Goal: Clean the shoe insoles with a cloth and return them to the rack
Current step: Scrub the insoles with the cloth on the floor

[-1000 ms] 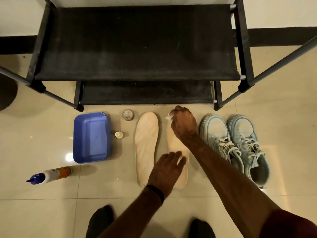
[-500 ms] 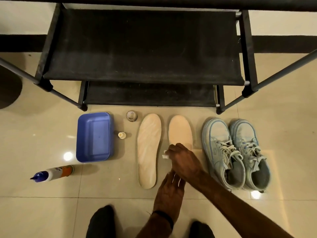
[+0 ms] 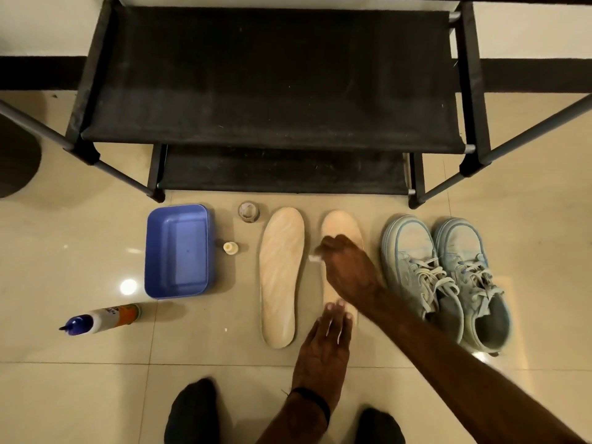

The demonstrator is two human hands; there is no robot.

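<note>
Right hand (image 3: 349, 270) pinches small white cloth (image 3: 313, 257) mid right insole (image 3: 341, 230) on floor, left hand (image 3: 326, 344) flat, fingers straight, pinning heel; light pin could let insole skid or buckle.

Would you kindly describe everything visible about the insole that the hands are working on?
The right-hand insole is a pale beige, flat, foot-shaped piece, seemingly foam or fabric. It lies flat on the tiled floor, toe toward the shoe rack, between the other insole and the light blue sneakers. The left hand rests with straight fingers on its heel end, while the right hand holds a small white cloth over its middle. Much of its surface is hidden beneath them.
</note>
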